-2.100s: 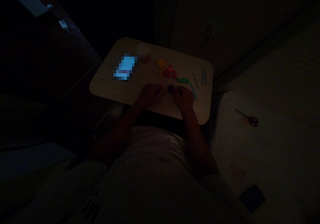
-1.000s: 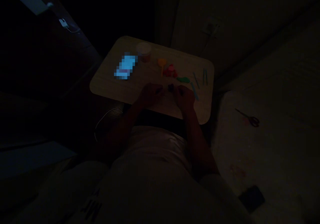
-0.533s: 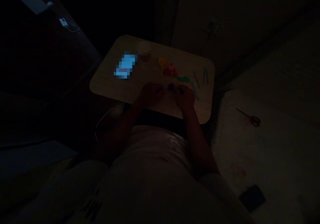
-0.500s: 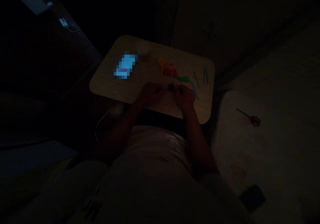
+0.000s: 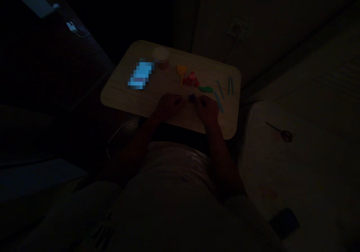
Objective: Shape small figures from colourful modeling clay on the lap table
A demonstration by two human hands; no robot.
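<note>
The scene is very dark. Over the near part of the small wooden table (image 5: 126, 100), my left hand (image 5: 170, 105) is curled closed; whatever its fingers may hold is too dark to make out. My right hand (image 5: 207, 108) is closed in a pinch, its fingertips at the right side of a small dark purple lump (image 5: 191, 98). That lump lies between my two hands, slightly apart from the left fingertips. Just beyond it are a red lumpy figure (image 5: 191, 79), a green elongated piece (image 5: 206, 89) and an orange piece with a narrow stem (image 5: 181, 71). A light blue flat stick (image 5: 218, 102) lies by my right hand.
A lit, pixelated phone-like screen (image 5: 141, 75) and a clear lidded tub (image 5: 161, 58) are on the table's left side. Several thin blue sticks (image 5: 230, 86) lie at the right. Scissors (image 5: 282, 132) and a dark square item (image 5: 284, 222) rest on a pale surface to the right.
Both hands keep nearly the same pose around the purple lump. The view has shifted only slightly, and the brightness flickers a little.
</note>
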